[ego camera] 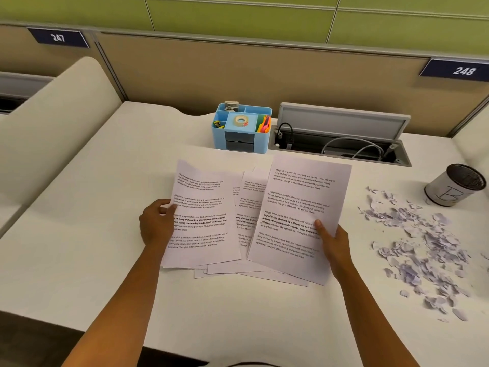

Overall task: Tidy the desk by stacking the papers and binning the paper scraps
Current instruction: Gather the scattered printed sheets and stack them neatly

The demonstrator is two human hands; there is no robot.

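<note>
Printed white paper sheets (254, 271) lay fanned in a loose pile on the white desk (105, 234), nearest the person, their lower corners splayed out of line. That spread suggested the gathering step was only starting, with nothing yet squared into a stack.

The left hand (156, 226) gripped the left edge of one printed sheet (203, 215), thumb on the printed face and fingers curled behind it, lifting that side so the page tilted up off the pile. The right hand (332, 242) pinched the lower right part of a second printed sheet (299, 215), thumb pressed on top and the other fingers hidden beneath, so how they lay could not be told. Both forearms reached forward from the near edge, roughly parallel, wrists turned slightly inward, probably to bring the two pages together over the rest.

Well to the right lay a broad scatter of small torn pale paper scraps (423, 250), untouched and apart from the sheets. Just beyond them stood a small cylindrical bin wrapped in white paper with a dark mesh rim (455, 185), close enough for sweeping the scraps in.

Further back stood a light blue plastic desk organiser (242, 129) holding a roll of tape, and beside it an open grey cable tray (341, 139) against the beige partition.
</note>
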